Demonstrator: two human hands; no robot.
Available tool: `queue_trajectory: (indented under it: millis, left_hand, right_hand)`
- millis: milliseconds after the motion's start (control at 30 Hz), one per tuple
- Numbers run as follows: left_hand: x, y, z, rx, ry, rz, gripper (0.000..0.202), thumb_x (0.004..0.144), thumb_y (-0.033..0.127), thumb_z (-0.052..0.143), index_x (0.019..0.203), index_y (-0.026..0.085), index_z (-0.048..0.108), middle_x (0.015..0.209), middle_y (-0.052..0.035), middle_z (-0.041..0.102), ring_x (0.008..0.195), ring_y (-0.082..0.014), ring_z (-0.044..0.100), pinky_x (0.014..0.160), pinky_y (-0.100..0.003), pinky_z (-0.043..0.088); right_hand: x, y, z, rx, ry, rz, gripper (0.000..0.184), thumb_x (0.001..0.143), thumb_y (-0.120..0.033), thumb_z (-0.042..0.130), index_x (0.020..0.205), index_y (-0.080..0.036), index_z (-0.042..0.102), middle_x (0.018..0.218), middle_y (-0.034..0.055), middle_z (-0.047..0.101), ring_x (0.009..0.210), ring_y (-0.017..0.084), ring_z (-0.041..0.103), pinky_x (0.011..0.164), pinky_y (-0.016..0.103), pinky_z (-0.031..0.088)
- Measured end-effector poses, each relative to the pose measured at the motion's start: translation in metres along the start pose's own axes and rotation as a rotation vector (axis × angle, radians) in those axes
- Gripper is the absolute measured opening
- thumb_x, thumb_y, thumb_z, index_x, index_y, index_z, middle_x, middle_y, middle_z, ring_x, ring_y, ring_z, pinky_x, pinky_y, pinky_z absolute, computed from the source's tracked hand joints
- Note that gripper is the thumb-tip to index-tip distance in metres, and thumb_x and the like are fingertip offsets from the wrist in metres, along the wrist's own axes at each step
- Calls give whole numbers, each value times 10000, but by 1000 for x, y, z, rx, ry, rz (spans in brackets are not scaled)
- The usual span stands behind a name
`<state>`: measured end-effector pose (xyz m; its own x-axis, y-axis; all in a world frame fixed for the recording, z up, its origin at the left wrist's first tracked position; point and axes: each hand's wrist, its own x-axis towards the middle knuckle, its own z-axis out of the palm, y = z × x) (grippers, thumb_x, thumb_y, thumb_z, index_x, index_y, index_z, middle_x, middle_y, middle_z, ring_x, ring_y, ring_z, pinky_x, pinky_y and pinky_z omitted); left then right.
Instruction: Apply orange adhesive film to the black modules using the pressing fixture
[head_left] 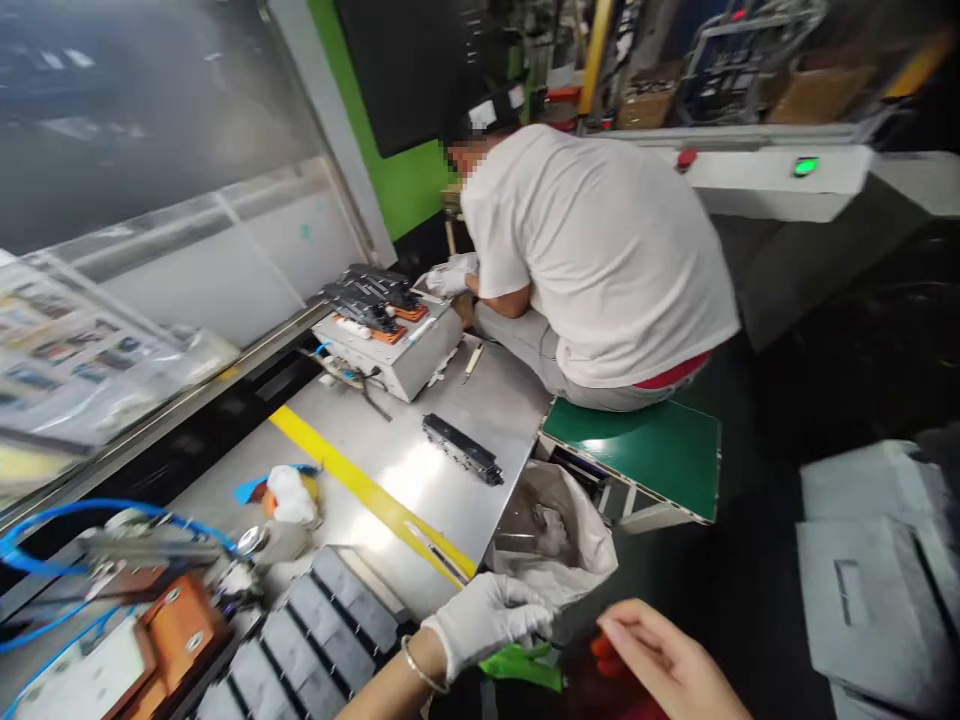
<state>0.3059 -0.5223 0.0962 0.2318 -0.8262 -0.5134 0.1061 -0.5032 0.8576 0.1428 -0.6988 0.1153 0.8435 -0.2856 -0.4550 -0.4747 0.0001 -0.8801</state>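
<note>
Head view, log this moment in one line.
left hand: gloved, near white sack | right hand: bare | black part: on metal table | co-worker: seated

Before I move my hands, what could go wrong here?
The slim tool lies near the edge of the table, close to your gloved left hand, so a sweep might knock it off. The black part sits near the edge beside the open white bag and could drop in if nudged. Your right hand is bare, so a sharp edge might scratch it.
</note>
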Motion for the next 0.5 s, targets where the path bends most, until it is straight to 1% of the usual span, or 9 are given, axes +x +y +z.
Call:
queue_trajectory:
  millis: [33, 67, 100, 200, 267, 333, 433, 500]
  left_hand:
    - [-23, -1, -2, -113, 14, 12, 520, 825, 582, 533, 969, 108, 694, 808, -61, 664, 663, -109, 559, 654, -220, 470]
    - [-45, -5, -5, -203, 54, 16, 558, 775, 624, 586, 937, 102, 698, 750, -45, 631, 624, -93, 517, 620, -208, 437]
    - [-66, -11, -7, -271, 117, 12, 568, 729, 636, 637, 906, 101, 702, 705, -28, 599, 605, -83, 484, 597, -199, 407]
    - [-129, -38, -12, -339, 361, -36, 489, 680, 577, 708, 793, 101, 703, 616, 7, 539, 567, -72, 420, 540, -192, 336]
    - [-171, -58, -11, -330, 515, -96, 404, 691, 507, 692, 753, 108, 695, 603, 15, 540, 561, -75, 419, 520, -191, 329]
    - [-213, -80, -6, -296, 657, -150, 306, 702, 417, 648, 716, 114, 689, 590, 24, 538, 557, -78, 427, 507, -188, 327]
    - [-280, -122, 4, -241, 835, -192, 214, 686, 327, 605, 679, 132, 693, 581, 29, 555, 570, -86, 470, 518, -192, 336]
    - [-325, -155, 10, -278, 970, -219, 187, 681, 297, 589, 663, 137, 684, 584, 22, 575, 578, -93, 494, 534, -200, 348]
  right_hand:
    - [10, -10, 16, -77, -105, -37, 388, 854, -601, 539, 856, -221, 615, 799, 34, 683, 796, 210, 656, 726, 249, 522]
    - [19, -19, 35, -152, -190, -79, 368, 874, -577, 517, 848, -221, 606, 787, 28, 676, 780, 203, 649, 712, 251, 510]
    - [26, -28, 54, -225, -271, -117, 348, 893, -549, 495, 849, -221, 601, 784, 22, 671, 776, 198, 641, 710, 253, 499]
    - [36, -50, 119, -391, -496, -204, 332, 918, -515, 453, 845, -223, 595, 764, 5, 657, 755, 188, 626, 698, 255, 473]
    - [33, -61, 165, -474, -634, -231, 343, 929, -520, 433, 850, -228, 595, 784, 1, 671, 780, 191, 633, 694, 249, 462]
    - [24, -68, 211, -530, -767, -244, 355, 935, -530, 424, 857, -231, 599, 804, 0, 683, 795, 189, 638, 698, 242, 457]
    - [8, -66, 277, -606, -960, -237, 374, 931, -559, 425, 905, -242, 623, 827, 3, 698, 789, 191, 643, 719, 248, 458]
    - [-1, -58, 315, -611, -1020, -198, 412, 911, -601, 436, 886, -241, 633, 815, 14, 693, 780, 200, 640, 709, 258, 461]
